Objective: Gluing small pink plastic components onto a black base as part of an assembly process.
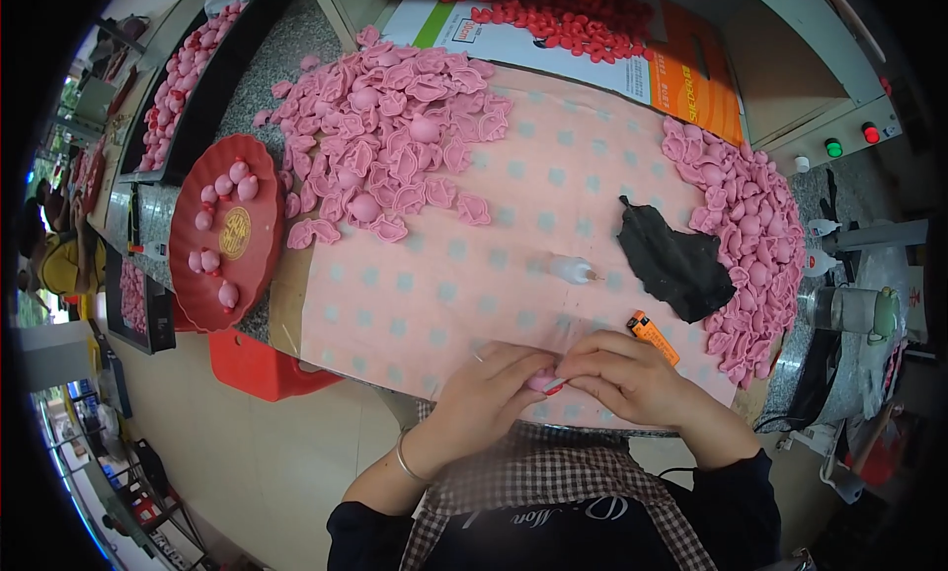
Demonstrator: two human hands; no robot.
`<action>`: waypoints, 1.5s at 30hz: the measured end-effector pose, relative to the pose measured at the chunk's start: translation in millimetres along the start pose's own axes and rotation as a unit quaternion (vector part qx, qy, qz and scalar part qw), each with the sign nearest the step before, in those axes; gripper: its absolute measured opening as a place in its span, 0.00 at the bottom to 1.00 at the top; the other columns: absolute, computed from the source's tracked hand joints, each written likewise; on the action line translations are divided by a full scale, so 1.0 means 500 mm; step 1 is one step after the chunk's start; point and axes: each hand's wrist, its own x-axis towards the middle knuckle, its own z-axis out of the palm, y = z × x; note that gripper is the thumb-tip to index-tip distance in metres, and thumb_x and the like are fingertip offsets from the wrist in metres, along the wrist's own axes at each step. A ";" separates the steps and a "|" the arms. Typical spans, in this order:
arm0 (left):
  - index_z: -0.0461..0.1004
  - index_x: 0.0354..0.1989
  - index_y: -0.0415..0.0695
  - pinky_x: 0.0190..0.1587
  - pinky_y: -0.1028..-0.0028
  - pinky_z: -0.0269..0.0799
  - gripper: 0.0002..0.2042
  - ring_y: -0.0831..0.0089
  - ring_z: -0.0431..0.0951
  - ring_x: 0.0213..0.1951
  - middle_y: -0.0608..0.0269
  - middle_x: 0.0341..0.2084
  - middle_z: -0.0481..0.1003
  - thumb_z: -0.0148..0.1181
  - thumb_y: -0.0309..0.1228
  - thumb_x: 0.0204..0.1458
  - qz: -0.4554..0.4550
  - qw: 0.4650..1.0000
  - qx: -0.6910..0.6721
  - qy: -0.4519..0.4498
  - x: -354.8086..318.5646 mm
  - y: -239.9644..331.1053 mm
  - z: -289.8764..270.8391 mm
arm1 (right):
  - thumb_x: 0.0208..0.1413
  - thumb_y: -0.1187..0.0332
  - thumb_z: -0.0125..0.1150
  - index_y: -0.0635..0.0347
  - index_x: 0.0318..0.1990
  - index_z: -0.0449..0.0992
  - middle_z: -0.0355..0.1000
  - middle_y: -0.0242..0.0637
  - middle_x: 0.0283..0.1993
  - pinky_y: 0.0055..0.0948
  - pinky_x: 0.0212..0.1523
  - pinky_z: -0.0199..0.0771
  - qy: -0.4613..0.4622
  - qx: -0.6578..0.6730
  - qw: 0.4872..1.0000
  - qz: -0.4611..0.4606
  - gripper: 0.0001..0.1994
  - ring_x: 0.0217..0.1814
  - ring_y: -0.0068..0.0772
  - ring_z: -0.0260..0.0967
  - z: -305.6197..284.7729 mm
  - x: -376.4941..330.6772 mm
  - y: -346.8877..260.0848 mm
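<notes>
Close to the near edge of the table, both my hands meet around a small pink and red molded piece [541, 381]. My left hand [489, 388] grips it between thumb and fingers; a ring and a bracelet show on this side. From the right, the bent fingers of my right hand [632, 378] pinch at the same piece, partly covering it. A thin pale edge shows between the fingertips; what it is I cannot make out. Just beyond my hands lies a small clear bottle with a narrow tip [573, 270]. An orange, black-ended object [653, 338], possibly a lighter, lies near my right hand.
Loose pink pieces [395, 126] spread at the far left; another heap [755, 245] lines the right side. A black cloth [676, 258] rests on the spotted pink tablecloth [395, 304]. Red pieces [583, 33] lie at the back. A red scalloped tray [183, 265] holds several joined pieces.
</notes>
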 end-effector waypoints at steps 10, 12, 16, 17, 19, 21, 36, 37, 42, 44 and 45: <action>0.70 0.44 0.38 0.42 0.66 0.67 0.19 0.58 0.71 0.39 0.57 0.38 0.72 0.59 0.21 0.40 0.004 1.000 0.020 0.017 -0.012 -0.016 -0.009 | 0.31 0.81 0.58 0.57 0.34 0.75 0.67 0.30 0.33 0.27 0.31 0.70 -0.085 -0.112 0.986 -0.085 0.16 0.34 0.33 0.66 0.020 0.040 -0.014; 0.71 0.44 0.39 0.42 0.67 0.67 0.18 0.59 0.71 0.39 0.57 0.37 0.72 0.60 0.22 0.41 0.010 1.000 0.006 0.004 -0.011 -0.015 -0.012 | 0.34 0.82 0.59 0.58 0.34 0.75 0.67 0.30 0.33 0.26 0.31 0.70 -0.062 -0.145 0.986 -0.053 0.15 0.33 0.31 0.66 0.008 0.023 0.004; 0.71 0.43 0.39 0.42 0.68 0.67 0.16 0.61 0.71 0.38 0.58 0.37 0.72 0.61 0.24 0.42 -0.006 1.000 -0.003 -0.005 -0.015 -0.010 -0.020 | 0.43 0.82 0.60 0.60 0.36 0.75 0.67 0.32 0.33 0.23 0.28 0.70 0.043 0.075 0.982 0.167 0.11 0.33 0.26 0.68 0.008 0.010 0.000; 0.71 0.43 0.39 0.41 0.68 0.67 0.16 0.61 0.72 0.38 0.58 0.37 0.72 0.61 0.24 0.42 -0.006 1.000 0.003 -0.010 -0.011 -0.012 -0.024 | 0.43 0.82 0.60 0.60 0.36 0.75 0.67 0.32 0.33 0.23 0.28 0.70 0.042 0.075 0.982 0.167 0.11 0.33 0.26 0.68 0.008 0.015 -0.006; 0.71 0.43 0.39 0.41 0.69 0.67 0.16 0.61 0.72 0.38 0.57 0.37 0.72 0.61 0.24 0.42 -0.005 1.000 0.008 -0.015 -0.012 -0.016 -0.024 | 0.48 0.80 0.59 0.61 0.36 0.76 0.68 0.33 0.33 0.20 0.27 0.69 0.021 0.176 0.974 0.143 0.08 0.33 0.22 0.68 0.011 0.029 -0.019; 0.71 0.43 0.37 0.40 0.68 0.68 0.17 0.61 0.72 0.39 0.56 0.37 0.72 0.60 0.24 0.42 0.014 1.000 0.000 0.009 -0.016 -0.023 -0.019 | 0.47 0.79 0.59 0.60 0.36 0.75 0.67 0.35 0.34 0.24 0.29 0.69 -0.009 0.131 0.987 0.089 0.08 0.33 0.31 0.68 0.022 0.040 -0.016; 0.71 0.43 0.40 0.41 0.68 0.68 0.15 0.60 0.71 0.40 0.59 0.39 0.72 0.61 0.26 0.44 -0.010 1.000 0.008 -0.015 -0.023 -0.044 -0.033 | 0.44 0.80 0.60 0.60 0.33 0.75 0.66 0.33 0.32 0.25 0.30 0.68 -0.023 0.140 0.981 0.135 0.08 0.34 0.33 0.68 0.038 0.037 0.017; 0.71 0.43 0.40 0.41 0.68 0.68 0.15 0.60 0.71 0.40 0.59 0.39 0.72 0.61 0.26 0.44 -0.009 1.000 0.008 -0.015 -0.022 -0.044 -0.035 | 0.44 0.80 0.60 0.60 0.33 0.75 0.66 0.33 0.32 0.25 0.30 0.68 0.015 0.269 0.943 0.193 0.07 0.34 0.33 0.68 0.037 0.039 0.008; 0.70 0.43 0.37 0.41 0.67 0.69 0.17 0.58 0.71 0.40 0.55 0.39 0.71 0.60 0.24 0.41 -0.014 1.000 0.010 -0.014 -0.022 -0.037 -0.034 | 0.45 0.78 0.59 0.60 0.35 0.73 0.66 0.37 0.33 0.30 0.33 0.68 -0.068 0.121 0.989 0.049 0.08 0.34 0.40 0.66 0.041 0.065 -0.004; 0.70 0.42 0.37 0.39 0.68 0.69 0.17 0.60 0.71 0.40 0.57 0.38 0.72 0.60 0.24 0.40 -0.002 1.000 0.018 -0.002 -0.023 -0.038 -0.030 | 0.43 0.79 0.59 0.60 0.35 0.73 0.65 0.37 0.33 0.30 0.33 0.68 -0.068 0.061 0.996 0.009 0.09 0.34 0.40 0.66 0.045 0.067 -0.006; 0.70 0.41 0.38 0.37 0.69 0.70 0.17 0.61 0.71 0.40 0.59 0.38 0.72 0.61 0.24 0.39 0.010 1.000 0.025 0.009 -0.024 -0.039 -0.027 | 0.42 0.80 0.59 0.60 0.34 0.73 0.65 0.35 0.32 0.29 0.32 0.69 -0.074 0.008 0.997 -0.013 0.09 0.34 0.37 0.66 0.045 0.066 -0.007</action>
